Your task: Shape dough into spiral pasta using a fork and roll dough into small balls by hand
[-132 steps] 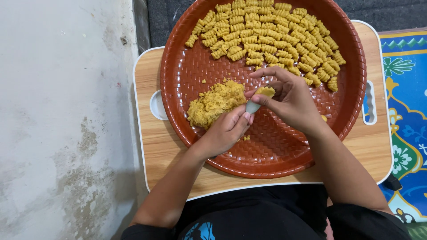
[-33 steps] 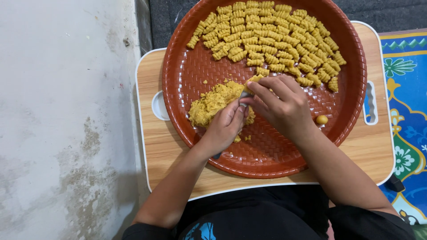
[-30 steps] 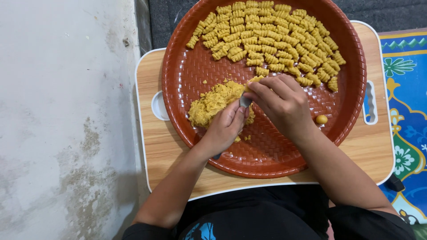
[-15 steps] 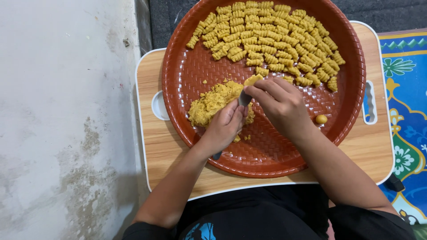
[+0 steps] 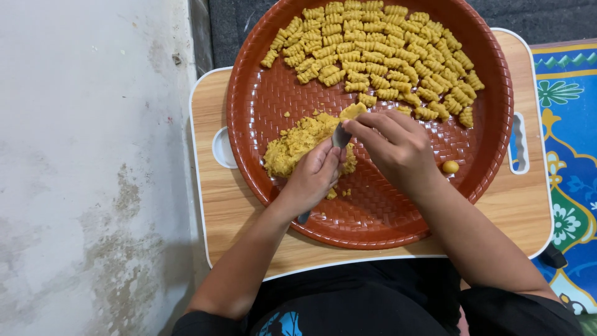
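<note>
Dough (image 5: 298, 144) lay as a crumbly yellow heap on the left half of the round reddish-brown tray (image 5: 373, 211), which sat on the wooden tabletop (image 5: 217, 193) beside a pale, stained wall (image 5: 87, 168). Just right of the heap, the left hand (image 5: 314, 177) was closed around a metal utensil (image 5: 340, 135), its handle end showing below the wrist, much as it had been a second before. Above the blade a small flattened piece of dough (image 5: 352, 111) rested under the fingertips of the right hand (image 5: 398, 149), which pinched narrowly at it; that piece had sat lower and nearer the heap a moment earlier. Ridged shaped pieces (image 5: 379, 50) filled the far arc of the tray, unchanged. A single small dough ball (image 5: 450, 167) lay right of the right hand. A patterned blue mat (image 5: 569, 162) bordered the tabletop's right edge.
</note>
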